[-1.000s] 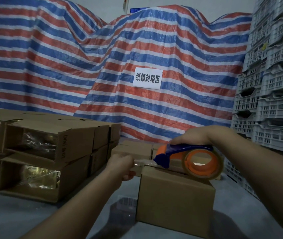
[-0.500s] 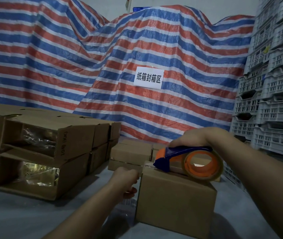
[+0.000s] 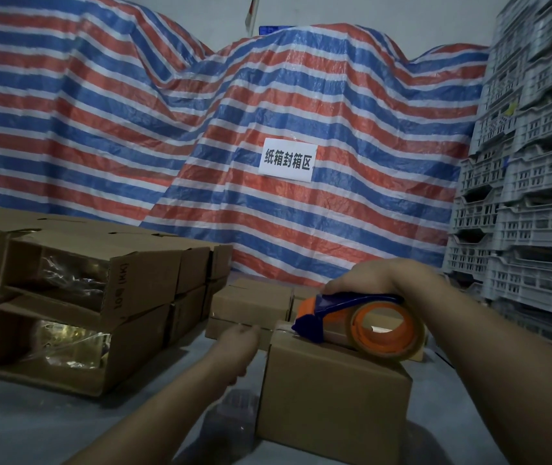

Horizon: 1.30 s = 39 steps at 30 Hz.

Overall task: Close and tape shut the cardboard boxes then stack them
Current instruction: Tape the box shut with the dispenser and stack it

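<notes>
A closed brown cardboard box (image 3: 331,401) stands on the grey surface in front of me. On its top lies an orange and blue tape dispenser (image 3: 358,322), and my right hand (image 3: 365,276) grips it from above. My left hand (image 3: 236,345) is at the box's upper left corner with the fingers curled; a strip of clear tape runs from the dispenser's nose toward it over the box's edge. I cannot tell whether the fingers pinch the tape. Behind this box lie taped boxes (image 3: 251,305).
To the left, a two-high stack of open-ended boxes (image 3: 76,307) shows shiny wrapped contents. A striped red, white and blue tarp (image 3: 200,129) with a white sign (image 3: 287,160) fills the back. Grey plastic crates (image 3: 530,196) tower on the right.
My left hand has dropped from level with the dispenser's nose down past the box's left edge. The dispenser has stayed on the box top.
</notes>
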Each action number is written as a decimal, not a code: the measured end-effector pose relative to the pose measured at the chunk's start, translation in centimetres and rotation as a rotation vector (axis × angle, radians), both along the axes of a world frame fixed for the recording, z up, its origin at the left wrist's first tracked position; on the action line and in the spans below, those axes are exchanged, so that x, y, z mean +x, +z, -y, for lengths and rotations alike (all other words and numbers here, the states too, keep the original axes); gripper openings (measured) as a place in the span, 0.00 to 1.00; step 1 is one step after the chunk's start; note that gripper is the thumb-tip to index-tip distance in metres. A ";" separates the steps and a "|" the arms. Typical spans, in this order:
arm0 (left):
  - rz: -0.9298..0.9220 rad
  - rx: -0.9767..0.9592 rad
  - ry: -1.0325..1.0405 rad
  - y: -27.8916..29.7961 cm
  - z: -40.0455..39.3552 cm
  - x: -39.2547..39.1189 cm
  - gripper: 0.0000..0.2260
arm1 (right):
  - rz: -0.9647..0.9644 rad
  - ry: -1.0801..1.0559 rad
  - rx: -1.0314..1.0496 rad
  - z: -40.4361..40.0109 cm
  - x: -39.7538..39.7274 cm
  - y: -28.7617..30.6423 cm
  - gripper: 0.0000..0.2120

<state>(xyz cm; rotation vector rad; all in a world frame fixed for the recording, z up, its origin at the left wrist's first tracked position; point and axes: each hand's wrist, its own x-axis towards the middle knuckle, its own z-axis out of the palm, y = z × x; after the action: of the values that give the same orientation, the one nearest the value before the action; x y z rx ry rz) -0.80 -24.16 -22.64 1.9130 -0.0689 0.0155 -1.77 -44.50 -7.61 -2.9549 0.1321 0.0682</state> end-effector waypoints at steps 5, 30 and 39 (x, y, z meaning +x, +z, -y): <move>0.063 0.028 -0.118 2.3 0.5 1.3 0.19 | -0.005 -0.002 0.012 0.0 -0.1 -0.1 0.20; -0.102 0.010 -0.197 1.9 1.0 0.3 0.11 | -0.048 -0.131 -0.047 11.1 -4.2 -0.5 0.29; 0.601 1.005 0.036 5.2 2.9 -1.7 0.14 | -0.003 -0.157 -0.066 11.4 -3.7 -0.8 0.29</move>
<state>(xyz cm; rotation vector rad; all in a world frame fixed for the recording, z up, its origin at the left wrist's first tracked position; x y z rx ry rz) -2.51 -27.08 -17.40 2.8424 -0.5284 0.6949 -5.51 -55.92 -8.39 -2.9981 0.3726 0.0482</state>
